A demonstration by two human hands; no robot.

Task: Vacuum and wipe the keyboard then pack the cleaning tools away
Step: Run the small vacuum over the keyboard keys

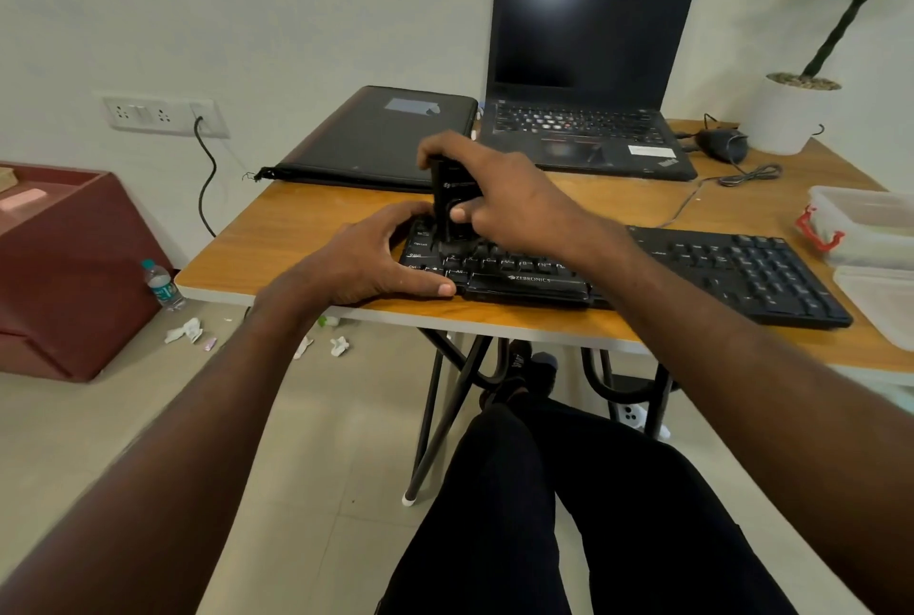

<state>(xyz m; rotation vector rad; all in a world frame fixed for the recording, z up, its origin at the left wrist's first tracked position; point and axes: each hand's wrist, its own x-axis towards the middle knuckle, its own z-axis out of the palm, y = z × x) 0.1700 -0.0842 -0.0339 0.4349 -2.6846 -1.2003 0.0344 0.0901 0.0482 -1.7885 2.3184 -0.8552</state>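
Note:
A black keyboard lies across the near edge of the wooden table. My right hand grips a small black handheld vacuum, held upright with its nozzle down on the keys at the keyboard's left end. My left hand holds the keyboard's left end, thumb along the front edge and fingers curled over the far corner. My right forearm hides the middle keys.
An open laptop and a black sleeve sit at the back. A mouse with its cable and a potted plant stand back right. Clear plastic containers are at the right edge. Crumpled tissues and a bottle lie on the floor left.

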